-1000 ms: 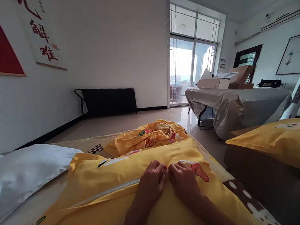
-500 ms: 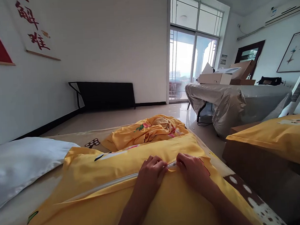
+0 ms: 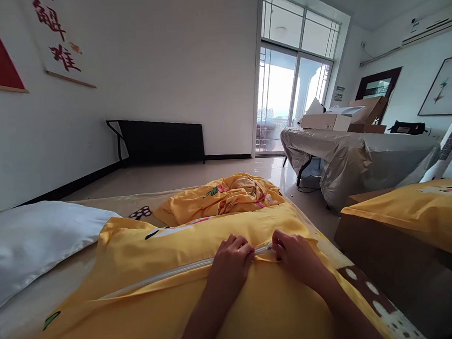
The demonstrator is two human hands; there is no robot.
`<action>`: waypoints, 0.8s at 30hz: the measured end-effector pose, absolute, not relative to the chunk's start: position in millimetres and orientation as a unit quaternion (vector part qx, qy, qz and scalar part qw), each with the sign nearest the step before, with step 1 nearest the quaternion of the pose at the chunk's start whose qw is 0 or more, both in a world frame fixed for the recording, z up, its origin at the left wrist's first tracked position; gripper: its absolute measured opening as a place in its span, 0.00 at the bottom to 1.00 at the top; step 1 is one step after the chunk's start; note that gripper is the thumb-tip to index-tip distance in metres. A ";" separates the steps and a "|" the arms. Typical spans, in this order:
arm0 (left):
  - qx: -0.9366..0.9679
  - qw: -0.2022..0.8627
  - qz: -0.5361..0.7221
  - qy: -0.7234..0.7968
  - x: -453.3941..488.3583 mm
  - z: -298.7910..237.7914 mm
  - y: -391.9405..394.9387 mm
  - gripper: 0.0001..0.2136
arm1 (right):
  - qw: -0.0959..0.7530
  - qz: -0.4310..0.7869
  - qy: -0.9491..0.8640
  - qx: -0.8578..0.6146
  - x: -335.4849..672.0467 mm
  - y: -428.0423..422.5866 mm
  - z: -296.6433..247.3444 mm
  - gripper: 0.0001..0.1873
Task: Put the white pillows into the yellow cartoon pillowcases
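Observation:
A yellow pillowcase (image 3: 132,251), filled out like a pillow, lies across the bed in front of me. A pale zipper (image 3: 166,273) runs slantwise over its upper face. My left hand (image 3: 233,255) is closed, its fingertips pinching the fabric edge beside the zipper. Just to the right, my right hand (image 3: 292,254) pinches the zipper's right end, apparently at the pull, which its fingers hide. A short stretch of zipper shows between the two hands.
Crumpled yellow fabric (image 3: 227,197) lies beyond the pillowcase, and a white pillow (image 3: 45,242) rests at left. Another yellow pillow (image 3: 411,211) sits on a cardboard box at right. Farther back stands a plastic-covered table (image 3: 333,145) with boxes.
My right hand has slid slightly to the right along the zipper, widening the gap between my hands. My left hand keeps its pinch. The view has tilted a little.

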State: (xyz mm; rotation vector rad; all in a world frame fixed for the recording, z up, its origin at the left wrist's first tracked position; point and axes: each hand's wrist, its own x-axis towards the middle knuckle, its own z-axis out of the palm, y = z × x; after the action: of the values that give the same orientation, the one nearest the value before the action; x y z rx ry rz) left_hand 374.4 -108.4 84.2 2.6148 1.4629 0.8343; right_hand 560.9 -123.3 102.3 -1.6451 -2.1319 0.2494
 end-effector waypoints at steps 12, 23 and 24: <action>0.807 -0.076 0.356 0.466 401.4 73.5 -126.7 0.14 | 0.237 0.090 -0.787 -0.563 562.8 -121.6 102.3 0.08; 0.815 0.000 0.290 0.501 408.1 66.4 -120.0 0.10 | 0.219 0.106 -0.807 -0.539 561.8 -119.6 102.8 0.08; 0.818 -0.011 0.287 0.498 408.3 64.9 -119.8 0.10 | 0.212 0.102 -0.805 -0.544 561.4 -119.5 103.1 0.08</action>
State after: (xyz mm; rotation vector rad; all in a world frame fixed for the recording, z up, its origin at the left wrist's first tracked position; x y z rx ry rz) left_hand 408.3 -119.8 64.9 2.5902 1.5747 0.9081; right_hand 561.4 -119.5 103.1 -1.5118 -2.2361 0.2840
